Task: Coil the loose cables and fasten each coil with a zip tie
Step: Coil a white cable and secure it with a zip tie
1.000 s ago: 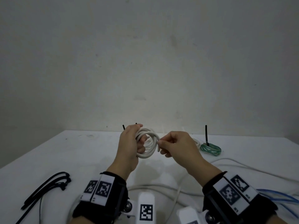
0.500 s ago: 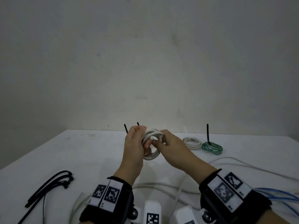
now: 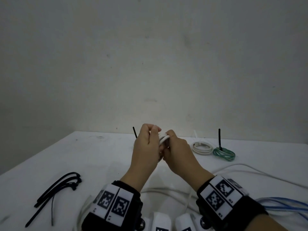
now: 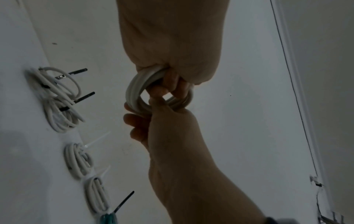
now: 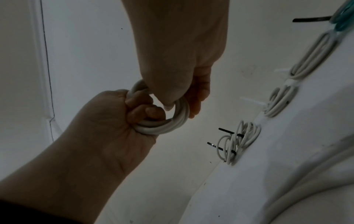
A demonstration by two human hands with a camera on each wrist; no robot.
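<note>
Both hands, left hand (image 3: 146,147) and right hand (image 3: 179,153), grip the white coil (image 3: 164,137) above the bench (image 3: 100,157), probably keeping its loops together for tying.

The scene is viewed by the head camera from above and behind both wrists, facing forward over the tabletop (image 3: 103,157) toward its far edge and the wall; each wrist view is taken at close range along its own hand. The white coil (image 4: 134,94) held between both hands is shared by all three views; the tied coils (image 5: 241,141) near the far edge are shared by both wrist views.
</note>
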